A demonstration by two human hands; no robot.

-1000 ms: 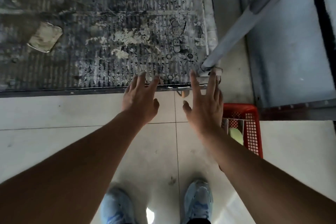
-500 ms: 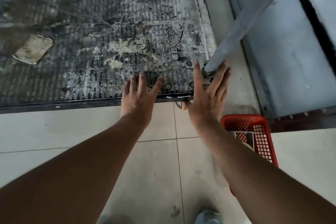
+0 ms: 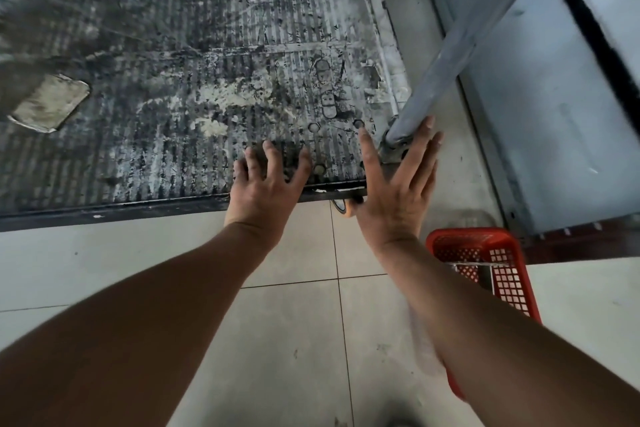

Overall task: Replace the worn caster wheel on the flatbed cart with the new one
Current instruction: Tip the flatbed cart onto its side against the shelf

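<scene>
Right, both hands are at the near-right corner of the flatbed cart (image 3: 173, 80).

Left hand (image 3: 268, 184): fingers spread and slightly bent, tips down on the ribbed, dirty deck just past the near edge, palm over the edge rail. It holds nothing.

Right hand (image 3: 398, 191): flat, fingers straight and splayed wide, lying over the cart corner. It holds nothing. Its index finger points up the deck. The other fingers lie against the foot of the handle tube (image 3: 467, 35), which rises up and to the right from those fingertips. Cannot tell how hard either hand presses.

Caster wheel (image 3: 344, 210): only a tan sliver shows, under the cart edge, in the gap between the two hands and just beside the right thumb. Its wear is not readable from this angle.

Red basket (image 3: 498, 274) sits on the tiled floor (image 3: 294, 322) just right of the right wrist, partly behind the forearm. Its contents are mostly hidden.

Well to the left of the left hand, a pale flat patch (image 3: 48, 104) lies on the deck. Both forearms reach over the floor tiles.
</scene>
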